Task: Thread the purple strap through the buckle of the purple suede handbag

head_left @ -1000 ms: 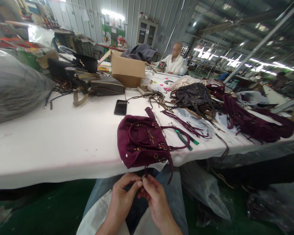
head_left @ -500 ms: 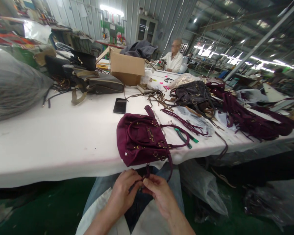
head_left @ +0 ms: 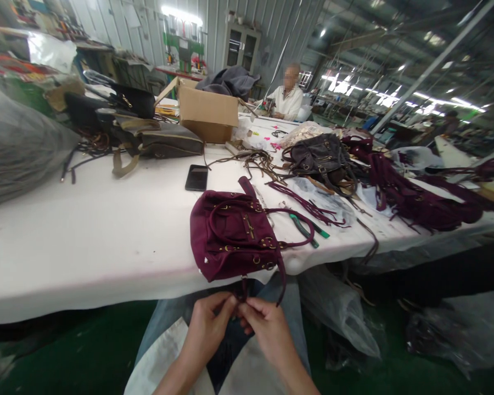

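A maroon handbag (head_left: 226, 233) with brass fittings lies at the table's front edge, its two round handles toward the right. From its near side a maroon strap (head_left: 244, 285) hangs over the edge down to my hands. My left hand (head_left: 212, 318) pinches the strap's lower end between thumb and forefinger. Right beside it, my right hand (head_left: 263, 321) is closed on the same strap end, thumb against the fingers. The fingertips nearly meet and hide what lies between them. Another maroon strap (head_left: 281, 277) dangles to the right of my hands, apart from them.
Green-handled pliers (head_left: 302, 230) and loose maroon cords (head_left: 304, 206) lie right of the handbag. A black phone (head_left: 196, 178) rests behind it. Farther back stand a cardboard box (head_left: 208, 112), a dark grey bag (head_left: 321, 159) and a maroon pile (head_left: 420, 197). A person (head_left: 288, 96) sits beyond.
My left hand has turned from lying over the strap end to a thumb-and-finger pinch. Both hands stay together at the strap. The whole view has shifted slightly.
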`<state>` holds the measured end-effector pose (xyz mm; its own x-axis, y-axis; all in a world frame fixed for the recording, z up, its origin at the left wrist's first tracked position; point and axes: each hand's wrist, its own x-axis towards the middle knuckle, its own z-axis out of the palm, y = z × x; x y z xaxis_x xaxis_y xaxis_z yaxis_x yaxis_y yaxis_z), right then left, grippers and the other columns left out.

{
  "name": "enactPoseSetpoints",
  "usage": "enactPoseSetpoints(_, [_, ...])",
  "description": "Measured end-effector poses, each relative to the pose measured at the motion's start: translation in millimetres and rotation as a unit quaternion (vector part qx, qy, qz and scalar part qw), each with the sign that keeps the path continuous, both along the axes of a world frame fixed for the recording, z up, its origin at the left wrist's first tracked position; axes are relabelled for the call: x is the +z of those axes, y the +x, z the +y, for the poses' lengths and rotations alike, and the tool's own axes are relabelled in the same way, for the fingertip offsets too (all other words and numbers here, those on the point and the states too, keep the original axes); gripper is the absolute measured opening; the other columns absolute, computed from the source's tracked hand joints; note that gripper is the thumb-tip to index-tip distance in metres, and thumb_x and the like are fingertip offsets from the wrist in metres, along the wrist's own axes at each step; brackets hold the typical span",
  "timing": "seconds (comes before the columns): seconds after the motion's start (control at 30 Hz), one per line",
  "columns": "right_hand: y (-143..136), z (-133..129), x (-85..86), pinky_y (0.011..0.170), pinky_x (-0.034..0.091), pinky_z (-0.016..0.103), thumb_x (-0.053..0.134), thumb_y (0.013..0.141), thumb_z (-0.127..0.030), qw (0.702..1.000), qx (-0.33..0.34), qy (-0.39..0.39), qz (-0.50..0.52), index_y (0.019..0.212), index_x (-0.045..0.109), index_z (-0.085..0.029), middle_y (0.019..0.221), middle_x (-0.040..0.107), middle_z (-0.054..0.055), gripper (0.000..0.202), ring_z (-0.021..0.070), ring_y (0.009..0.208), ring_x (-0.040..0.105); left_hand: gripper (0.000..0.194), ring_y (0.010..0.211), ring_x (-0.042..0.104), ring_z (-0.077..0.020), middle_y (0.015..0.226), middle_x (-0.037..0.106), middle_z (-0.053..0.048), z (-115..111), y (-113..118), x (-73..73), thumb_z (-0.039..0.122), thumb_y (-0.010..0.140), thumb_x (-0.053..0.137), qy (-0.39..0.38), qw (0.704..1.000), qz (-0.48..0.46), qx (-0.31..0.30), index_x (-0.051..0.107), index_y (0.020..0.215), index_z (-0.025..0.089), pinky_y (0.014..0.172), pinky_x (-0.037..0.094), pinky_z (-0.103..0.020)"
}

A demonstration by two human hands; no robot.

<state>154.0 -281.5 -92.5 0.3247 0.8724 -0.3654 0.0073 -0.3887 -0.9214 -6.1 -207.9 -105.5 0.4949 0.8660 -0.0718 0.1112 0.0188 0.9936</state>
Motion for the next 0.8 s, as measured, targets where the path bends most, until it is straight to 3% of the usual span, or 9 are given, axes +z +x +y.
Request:
enactPoseSetpoints(0.13, [-2.0,-4.4,-1.6,0.056,0.049,0.028,0.081,0.077,-0.077,1.000,-0.011,-0.024,-0.011,0.090,0.083,-0.018,0.076,0.076,0.006,0.060,0.0201,0.068,0.067,0.033,0.102,0.070,-0.0260,0.107,0.079,-0.006,-7.0,0.8,-2.7,0.052,0.102,0.069,-0.055,0.996,-0.075,-0.008,0.083,0.110,0.024,0.091,0.053,-0.032])
enactPoseSetpoints(0.27, [-5.0,-4.9,-3.2,0.054,0.046,0.026,0.082,0.075,-0.078,0.999,-0.007,-0.034,-0.001,0.090,0.084,-0.017,0.074,0.076,0.007,0.064,0.0182,0.065,0.066,0.036,0.085,0.065,-0.0221,0.090,0.074,-0.006,-8.2,0.6,-8.0,0.054,0.099,0.073,-0.130,0.982,-0.128,-0.040,0.083,0.100,0.019,0.082,0.052,-0.033])
enactPoseSetpoints(0.33, [-5.9,-4.6,-3.7,0.053,0.046,0.026,0.083,0.073,-0.080,0.999,-0.008,-0.034,0.021,0.087,0.083,-0.015,0.077,0.078,0.008,0.066,0.0181,0.064,0.067,0.037,0.081,0.064,-0.0204,0.091,0.074,-0.006,-9.1,0.3,-9.4,0.051,0.100,0.072,-0.209,0.960,-0.181,-0.046,0.082,0.112,0.018,0.081,0.052,-0.034])
enactPoseSetpoints(0.43, [-7.2,-4.5,-2.7,0.054,0.047,0.027,0.085,0.071,-0.080,0.998,-0.009,-0.039,0.048,0.081,0.082,-0.013,0.074,0.076,0.008,0.068,0.0183,0.063,0.068,0.038,0.091,0.065,-0.0204,0.111,0.077,-0.010,-11.5,0.4,-9.3,0.042,0.102,0.071,-0.272,0.931,-0.241,-0.030,0.076,0.132,0.020,0.086,0.054,-0.034])
enactPoseSetpoints(0.53, [-8.7,-4.3,-0.9,0.055,0.047,0.026,0.086,0.072,-0.078,0.998,-0.011,-0.042,0.052,0.081,0.082,-0.013,0.071,0.075,0.008,0.066,0.0179,0.062,0.068,0.048,0.097,0.065,-0.0205,0.132,0.073,-0.014,-15.4,2.7,-7.0,0.035,0.097,0.079,-0.276,0.923,-0.267,-0.028,0.070,0.143,0.022,0.080,0.054,-0.031])
enactPoseSetpoints(0.67, [-11.1,-5.1,-0.8,0.058,0.049,0.026,0.088,0.072,-0.075,0.998,-0.015,-0.031,0.056,0.086,0.085,-0.014,0.072,0.076,0.007,0.062,0.0176,0.064,0.068,0.072,0.099,0.067,-0.0204,0.135,0.073,-0.014,-20.1,5.4,-6.7,0.029,0.096,0.079,-0.316,0.892,-0.324,-0.024,0.049,0.162,0.030,0.073,0.054,-0.028])
enactPoseSetpoints(0.73, [-12.0,-6.4,-1.3,0.059,0.050,0.027,0.089,0.072,-0.073,0.998,-0.010,-0.026,0.058,0.090,0.087,-0.015,0.072,0.076,0.006,0.060,0.0181,0.066,0.068,0.070,0.103,0.069,-0.0219,0.132,0.074,-0.015,-20.1,5.2,-8.7,0.028,0.095,0.080,-0.330,0.886,-0.325,-0.015,0.051,0.159,0.026,0.077,0.056,-0.029])
enactPoseSetpoints(0.8, [-12.6,-7.7,-1.4,0.061,0.051,0.027,0.089,0.073,-0.072,0.998,-0.007,-0.027,0.057,0.091,0.088,-0.017,0.073,0.077,0.007,0.058,0.0192,0.068,0.069,0.055,0.100,0.070,-0.0227,0.127,0.076,-0.016,-18.8,4.8,-10.1,0.032,0.094,0.082,-0.331,0.896,-0.296,-0.003,0.064,0.145,0.018,0.077,0.057,-0.030])
